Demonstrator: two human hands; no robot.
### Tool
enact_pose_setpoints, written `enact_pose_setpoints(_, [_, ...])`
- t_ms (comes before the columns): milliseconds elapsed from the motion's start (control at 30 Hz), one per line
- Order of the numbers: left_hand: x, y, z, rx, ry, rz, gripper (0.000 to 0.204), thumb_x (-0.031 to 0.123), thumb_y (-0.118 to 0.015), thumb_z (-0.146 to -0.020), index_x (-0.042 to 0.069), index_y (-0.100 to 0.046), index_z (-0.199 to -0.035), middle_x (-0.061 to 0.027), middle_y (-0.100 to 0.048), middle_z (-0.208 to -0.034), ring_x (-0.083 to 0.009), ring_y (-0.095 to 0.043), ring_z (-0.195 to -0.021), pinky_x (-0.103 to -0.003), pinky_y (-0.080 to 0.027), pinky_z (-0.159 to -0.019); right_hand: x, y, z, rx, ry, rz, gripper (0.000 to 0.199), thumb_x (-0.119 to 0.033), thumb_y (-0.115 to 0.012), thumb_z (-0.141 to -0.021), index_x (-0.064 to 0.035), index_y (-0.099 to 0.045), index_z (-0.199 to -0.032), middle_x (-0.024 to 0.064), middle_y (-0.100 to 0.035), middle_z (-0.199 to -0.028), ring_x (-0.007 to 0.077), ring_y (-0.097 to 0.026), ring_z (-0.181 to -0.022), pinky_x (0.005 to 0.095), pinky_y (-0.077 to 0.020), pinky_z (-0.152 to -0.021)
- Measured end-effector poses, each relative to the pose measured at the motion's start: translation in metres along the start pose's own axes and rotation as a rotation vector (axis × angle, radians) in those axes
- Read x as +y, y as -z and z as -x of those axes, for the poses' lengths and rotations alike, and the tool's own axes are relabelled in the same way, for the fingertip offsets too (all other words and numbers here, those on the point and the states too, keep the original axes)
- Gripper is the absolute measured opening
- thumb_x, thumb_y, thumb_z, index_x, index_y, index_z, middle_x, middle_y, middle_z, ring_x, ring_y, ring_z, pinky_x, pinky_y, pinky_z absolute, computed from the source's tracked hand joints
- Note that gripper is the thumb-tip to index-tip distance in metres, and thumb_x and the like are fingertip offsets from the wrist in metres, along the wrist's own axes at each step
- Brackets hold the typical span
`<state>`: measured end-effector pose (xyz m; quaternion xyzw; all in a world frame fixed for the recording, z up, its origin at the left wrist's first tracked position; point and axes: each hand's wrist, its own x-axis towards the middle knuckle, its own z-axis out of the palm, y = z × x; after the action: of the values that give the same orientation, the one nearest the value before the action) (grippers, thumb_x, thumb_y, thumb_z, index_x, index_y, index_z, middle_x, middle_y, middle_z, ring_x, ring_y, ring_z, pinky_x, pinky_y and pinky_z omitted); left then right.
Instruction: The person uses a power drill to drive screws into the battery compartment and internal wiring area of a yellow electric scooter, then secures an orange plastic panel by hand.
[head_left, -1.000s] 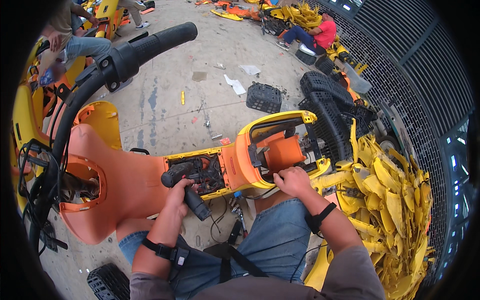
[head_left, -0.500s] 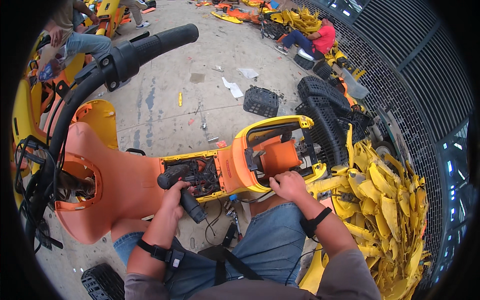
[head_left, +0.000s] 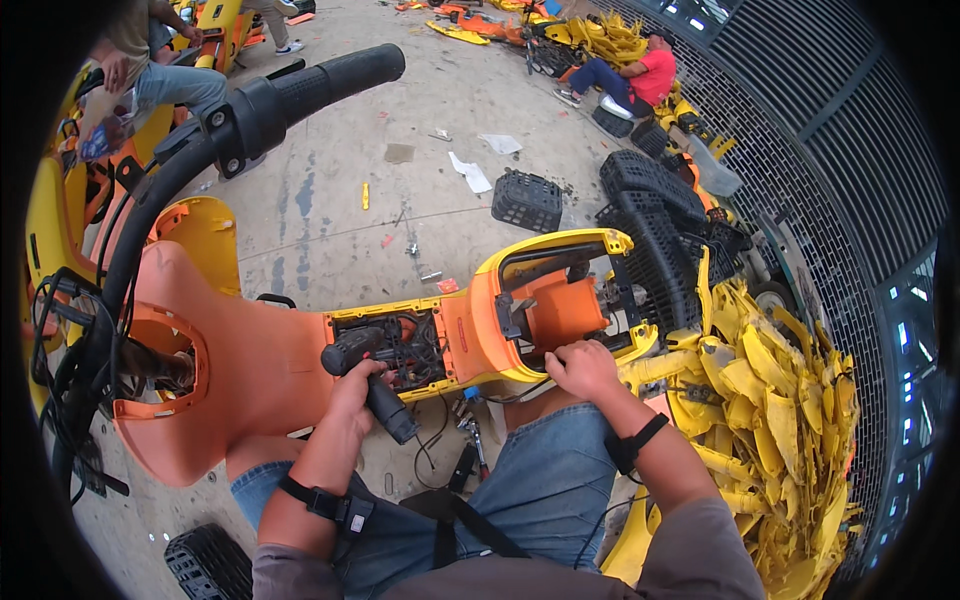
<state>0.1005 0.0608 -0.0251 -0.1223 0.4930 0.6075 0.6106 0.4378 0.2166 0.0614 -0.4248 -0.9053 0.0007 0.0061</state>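
Concrete yard floor (head_left: 330, 215), littered with scraps and small parts, under a half-stripped orange and yellow scooter body (head_left: 250, 360) lying across the lap.

Left hand (head_left: 358, 385): grip wrapped tight around the handle of a black power driver (head_left: 372, 372), head of the tool pointing into the open compartment (head_left: 400, 345) in the middle of the scooter body, where wires and dark parts show. Handle angled down toward the knees. Black strap on the wrist.

Right hand (head_left: 583, 368): fingers curled and pressed against the lower edge of the orange rear housing (head_left: 550, 310), just under the yellow rim; whether pinching anything, cannot tell. Black strap on this wrist too.

Farther out: black handlebar (head_left: 290, 95) arching up at left over a tangle of cables. Small tools and loose wires on the floor between the knees. Heap of yellow plastic panels (head_left: 780, 420) at right, touching black baskets (head_left: 655, 240) stacked behind the scooter. One more black basket (head_left: 527, 200) alone on the concrete. Person in a red shirt (head_left: 640, 78) seated far back; another person's legs at upper left.
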Motion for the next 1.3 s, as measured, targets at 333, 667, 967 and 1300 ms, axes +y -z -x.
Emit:
enact_pose_setpoints(333, [-0.003,0.004,-0.003,0.011,0.011,-0.026,0.027,0.008,-0.065,-0.085,0.002,-0.057,-0.111,-0.0103,-0.066,-0.091,-0.0208,-0.066,-0.080,-0.038,-0.056,-0.070,0.000,0.000,-0.002,0.018,-0.018,0.003,0.042,-0.038,-0.054,-0.091,-0.0062,-0.073,-0.073,0.0156,-0.070,-0.074,0.0340,-0.068,-0.077,0.0449,-0.0525,-0.078])
enact_pose_setpoints(667, [-0.002,0.004,-0.006,-0.012,-0.006,-0.026,0.029,0.008,-0.063,-0.087,0.002,-0.057,-0.115,-0.0092,-0.067,-0.100,-0.0222,-0.066,-0.088,-0.040,-0.056,-0.077,0.002,-0.002,-0.002,0.031,0.000,-0.002,0.041,-0.038,-0.054,-0.091,-0.0063,-0.073,-0.071,0.0158,-0.070,-0.073,0.0339,-0.068,-0.075,0.0449,-0.0527,-0.078])
enact_pose_setpoints(967, [-0.002,0.006,-0.008,-0.015,0.004,-0.017,0.030,0.009,-0.063,-0.088,0.004,-0.056,-0.117,-0.0088,-0.067,-0.100,-0.0220,-0.066,-0.090,-0.039,-0.056,-0.077,0.004,-0.005,-0.002,0.063,0.010,-0.013,0.040,-0.036,-0.056,-0.090,-0.0066,-0.071,-0.069,0.0162,-0.069,-0.070,0.0351,-0.067,-0.073,0.0453,-0.0525,-0.077])
enact_pose_setpoints(1300, [0.003,0.005,-0.006,0.020,-0.013,-0.040,0.020,0.011,-0.064,-0.087,0.002,-0.062,-0.105,-0.0090,-0.066,-0.094,-0.0207,-0.066,-0.085,-0.040,-0.055,-0.075,0.004,-0.006,-0.004,0.068,-0.011,-0.021,0.039,-0.037,-0.057,-0.089,-0.0070,-0.071,-0.069,0.0166,-0.068,-0.070,0.0360,-0.067,-0.073,0.0464,-0.0521,-0.077])
